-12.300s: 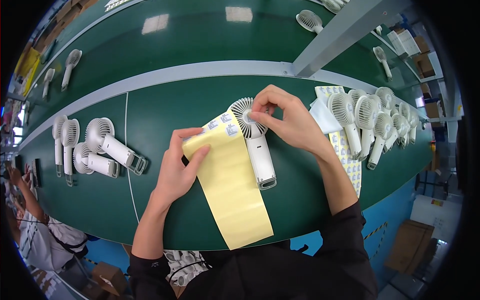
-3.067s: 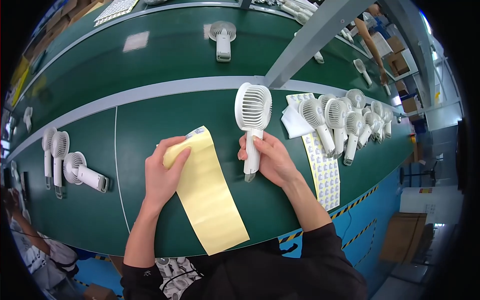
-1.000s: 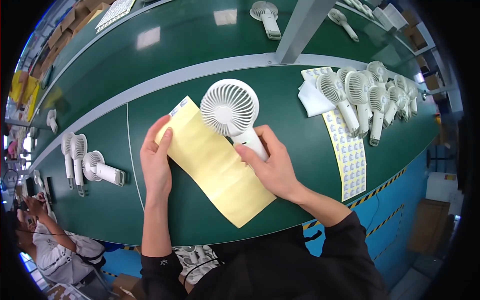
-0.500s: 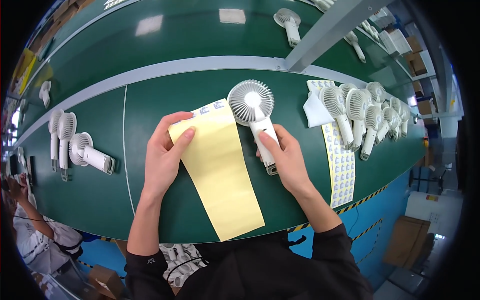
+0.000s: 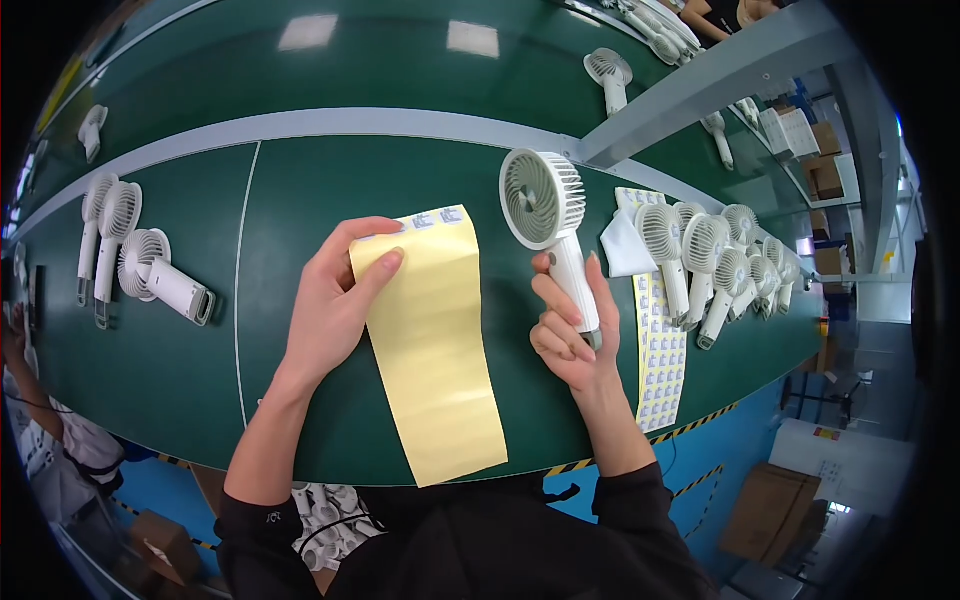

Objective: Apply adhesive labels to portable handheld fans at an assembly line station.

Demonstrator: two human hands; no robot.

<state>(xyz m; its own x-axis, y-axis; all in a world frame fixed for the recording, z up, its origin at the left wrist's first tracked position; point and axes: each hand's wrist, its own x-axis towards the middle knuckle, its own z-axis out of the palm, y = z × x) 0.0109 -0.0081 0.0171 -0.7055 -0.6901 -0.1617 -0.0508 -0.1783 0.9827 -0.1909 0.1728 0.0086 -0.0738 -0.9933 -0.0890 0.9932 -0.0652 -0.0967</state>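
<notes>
Between the thumb and fingers of my left hand [image 5: 345, 290] is pinched the upper left corner of a long yellow sticker sheet [image 5: 435, 350]. A few printed stickers remain visible along its top edge, and the rest of the strip shows plain yellow backing down to the table's near edge. My right hand [image 5: 575, 335] is wrapped round the handle of a white handheld fan [image 5: 568, 280], its round grille tilted up and facing left. A pile of similar white fans [image 5: 715, 255] lies to the right of that hand, beside a white cloth [image 5: 628, 243].
Another sticker sheet [image 5: 660, 365] lies partly under the right-hand fans. Several fans [image 5: 120, 215] rest at the left of the green table [image 5: 300, 190]. A grey metal post [image 5: 700, 85] rises at the back right. Another person's arm [image 5: 30, 380] shows at the far left.
My right hand has turned the fan over, so its grille now faces left instead of up, and its fingers have regripped the handle. My left hand keeps hold of the sheet.
</notes>
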